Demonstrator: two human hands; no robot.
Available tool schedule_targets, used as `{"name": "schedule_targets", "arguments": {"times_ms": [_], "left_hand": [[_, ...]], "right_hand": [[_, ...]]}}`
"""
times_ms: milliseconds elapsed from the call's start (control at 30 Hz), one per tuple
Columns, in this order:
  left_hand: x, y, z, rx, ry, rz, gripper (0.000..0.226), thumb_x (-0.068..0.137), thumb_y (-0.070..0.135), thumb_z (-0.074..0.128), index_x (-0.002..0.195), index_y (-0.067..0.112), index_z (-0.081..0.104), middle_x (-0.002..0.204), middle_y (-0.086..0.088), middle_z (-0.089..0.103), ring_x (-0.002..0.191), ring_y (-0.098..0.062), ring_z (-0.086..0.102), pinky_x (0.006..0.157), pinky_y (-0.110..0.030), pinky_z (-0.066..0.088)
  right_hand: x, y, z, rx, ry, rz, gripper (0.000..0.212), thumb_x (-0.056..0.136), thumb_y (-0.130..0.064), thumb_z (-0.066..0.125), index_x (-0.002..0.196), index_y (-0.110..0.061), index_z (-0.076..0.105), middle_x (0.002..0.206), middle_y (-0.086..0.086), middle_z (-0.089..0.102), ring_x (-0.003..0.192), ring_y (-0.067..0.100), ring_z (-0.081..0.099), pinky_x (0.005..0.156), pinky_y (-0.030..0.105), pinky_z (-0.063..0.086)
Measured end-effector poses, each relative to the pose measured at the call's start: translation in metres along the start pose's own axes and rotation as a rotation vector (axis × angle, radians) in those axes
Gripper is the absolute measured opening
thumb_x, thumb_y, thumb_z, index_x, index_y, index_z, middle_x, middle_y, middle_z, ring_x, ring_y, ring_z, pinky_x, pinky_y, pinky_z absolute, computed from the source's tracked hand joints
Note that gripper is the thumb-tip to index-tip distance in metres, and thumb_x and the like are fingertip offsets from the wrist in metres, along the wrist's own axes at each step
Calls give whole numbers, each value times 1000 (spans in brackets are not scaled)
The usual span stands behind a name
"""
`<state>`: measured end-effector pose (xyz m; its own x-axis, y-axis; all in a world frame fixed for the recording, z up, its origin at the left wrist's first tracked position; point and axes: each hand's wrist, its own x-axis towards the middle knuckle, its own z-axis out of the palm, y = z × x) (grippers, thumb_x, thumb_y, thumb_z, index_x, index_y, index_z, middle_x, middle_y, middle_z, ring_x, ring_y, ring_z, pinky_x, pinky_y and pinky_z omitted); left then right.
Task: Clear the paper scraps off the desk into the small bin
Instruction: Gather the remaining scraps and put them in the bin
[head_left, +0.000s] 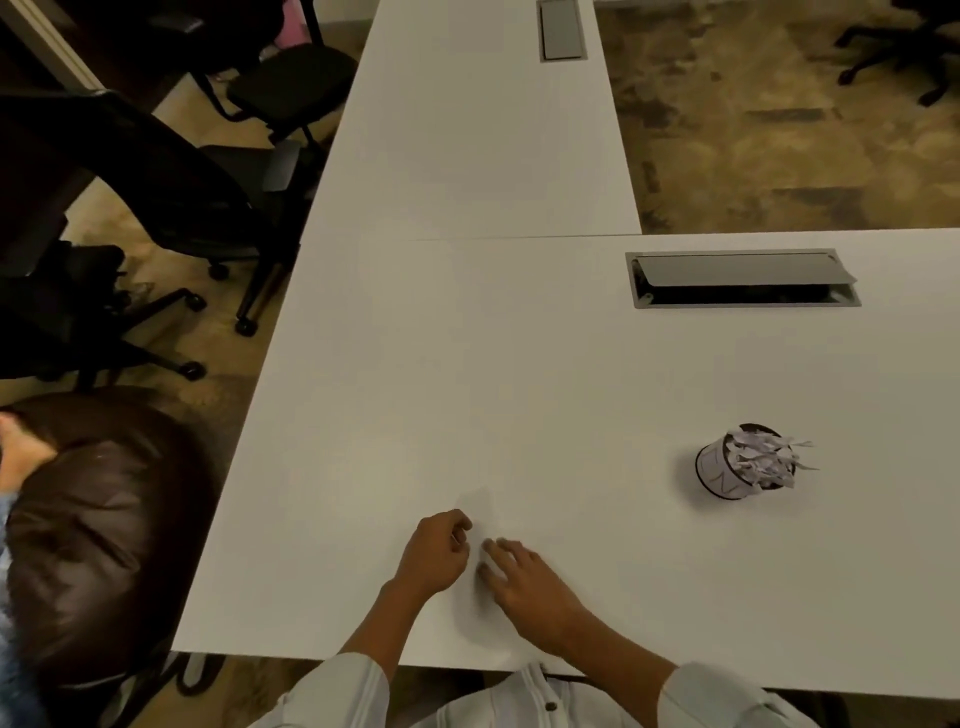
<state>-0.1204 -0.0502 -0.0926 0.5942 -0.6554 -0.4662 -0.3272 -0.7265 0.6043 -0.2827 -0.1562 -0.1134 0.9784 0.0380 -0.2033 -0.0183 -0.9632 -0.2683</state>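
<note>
A small round bin (719, 470) with a dark rim stands on the white desk (519, 389) at the right, heaped with torn paper scraps (763, 460) that stick out over its top. Both hands rest on the desk near its front edge, well left of the bin. My left hand (436, 553) is curled into a loose fist; whether it holds a scrap is hidden. My right hand (524, 582) lies flat beside it, palm down, fingers spread. No loose scrap shows on the desk around them.
A cable hatch (740, 278) with a half-raised lid is set into the desk at the back right. A second white desk (467, 130) joins at the far side. Black office chairs (130, 208) and a brown leather seat (98, 519) stand left.
</note>
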Motion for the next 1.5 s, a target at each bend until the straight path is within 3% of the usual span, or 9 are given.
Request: {"name": "schedule_targets", "arguments": {"times_ms": [167,300,367,467,700,800,933,1267,1500], "left_hand": [[-3,-1,3,10,62,37,19,81,13,64,100,17,64,83,6,65,73,-10,63,74,-28,56],[-3,-2,5,19,57,53,18,82,14,65,99,16,64,84,4,65,74,-12,63,74,-29,56],[-2,-1,5,30,48,62,17,82,14,65,99,16,63,84,3,66,75,-12,63,75,-29,56],[-3,0,9,80,20,100,20,83,16,66,102,17,64,89,3,65,77,-11,62,76,-27,56],[-5,18,50,247,-41,274,37,93,23,58,130,18,58,119,1,61,104,-17,62,88,-19,48],[-4,26,64,268,-10,315,24,96,18,53,114,12,68,109,-4,65,92,-16,63,77,-16,44],[-3,30,70,321,27,330,18,92,5,54,87,4,71,89,-11,68,70,-15,55,63,-25,47],[-13,24,62,128,-23,334,10,88,8,64,87,8,74,87,-6,72,78,-17,66,74,-27,54],[-21,31,76,158,-10,299,25,92,10,60,115,6,67,97,-12,71,88,-24,67,81,-23,50]], "right_hand": [[-28,8,15,-35,68,-96,37,60,-17,85,96,-15,74,99,-1,69,80,14,64,57,18,54],[-30,14,6,-38,44,-8,35,45,-15,89,76,-21,72,79,-7,65,70,8,61,39,17,44],[-25,14,2,-23,61,59,36,48,-15,90,78,-20,73,81,-7,67,74,8,63,41,18,48],[-20,16,1,103,108,193,28,74,-3,76,100,-13,74,100,2,72,91,18,65,62,27,57],[-45,41,-30,720,597,739,11,88,-11,69,94,-20,71,81,-7,73,71,3,68,66,17,57],[-70,67,-63,816,820,869,12,84,-10,72,87,-21,68,75,-12,70,71,1,67,58,11,53],[-97,105,-106,838,1004,983,11,82,-9,73,80,-19,68,73,-7,70,71,1,67,56,8,51],[-124,118,-116,923,1071,1047,11,81,-10,74,78,-18,67,76,-1,72,72,13,69,56,10,51],[-124,112,-102,968,1049,1066,13,81,-12,74,78,-22,67,78,-4,73,71,15,69,57,11,52]]}}
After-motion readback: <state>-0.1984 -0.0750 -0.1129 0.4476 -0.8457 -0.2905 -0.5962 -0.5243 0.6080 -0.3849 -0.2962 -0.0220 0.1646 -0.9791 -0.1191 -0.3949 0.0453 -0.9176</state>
